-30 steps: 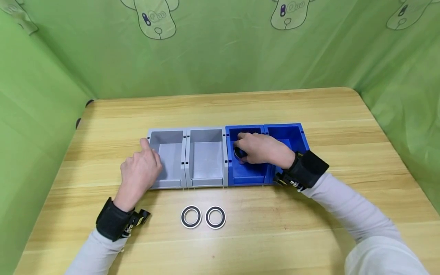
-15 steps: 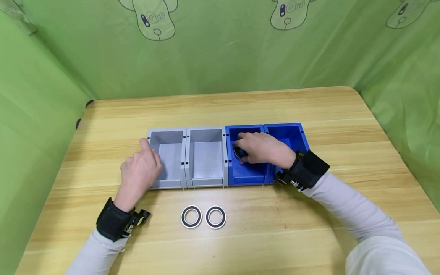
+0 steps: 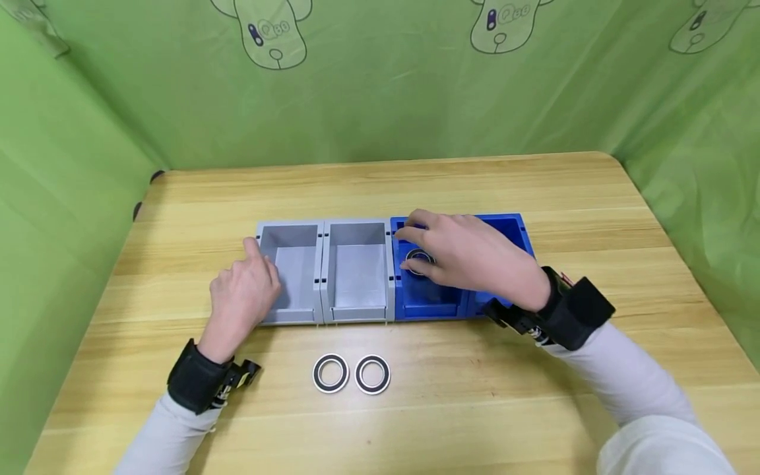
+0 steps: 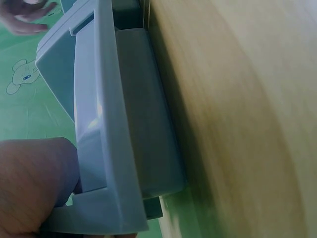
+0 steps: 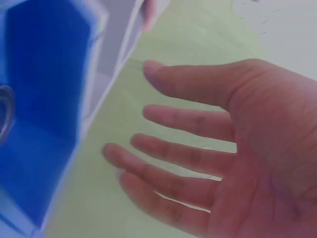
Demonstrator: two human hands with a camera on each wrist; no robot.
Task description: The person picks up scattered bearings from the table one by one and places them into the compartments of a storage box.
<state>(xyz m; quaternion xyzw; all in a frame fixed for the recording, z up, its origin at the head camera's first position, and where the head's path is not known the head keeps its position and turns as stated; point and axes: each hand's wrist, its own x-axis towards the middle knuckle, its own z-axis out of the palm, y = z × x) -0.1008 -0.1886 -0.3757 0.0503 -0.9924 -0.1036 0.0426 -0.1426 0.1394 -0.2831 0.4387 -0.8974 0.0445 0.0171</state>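
My left hand (image 3: 242, 290) holds the left side wall of the leftmost grey bin (image 3: 291, 316). In the left wrist view its thumb (image 4: 42, 173) lies over the bin's wall, with the other fingers mostly hidden behind it. A ball bearing (image 3: 418, 251) with a black seal lies in the left blue bin (image 3: 430, 310). Above that bin is my right hand (image 3: 469, 254), fingers spread and holding nothing, its thumb overlapping the bearing in the head view. The right wrist view shows an open palm (image 5: 277, 148) beside the blue bin, part of the bearing at the left edge.
Two more bearings, a left one (image 3: 330, 390) and a right one (image 3: 372, 390), lie flat on the wooden table (image 3: 451, 409) before the bins. A second grey bin (image 3: 358, 314) and a right blue bin (image 3: 507, 225) complete the row. Green cloth (image 3: 380, 99) hangs behind.
My right hand has let go of the bearing, opened its fingers and lifted up from the left blue bin; the bearing stays inside. The left hand has kept its place.
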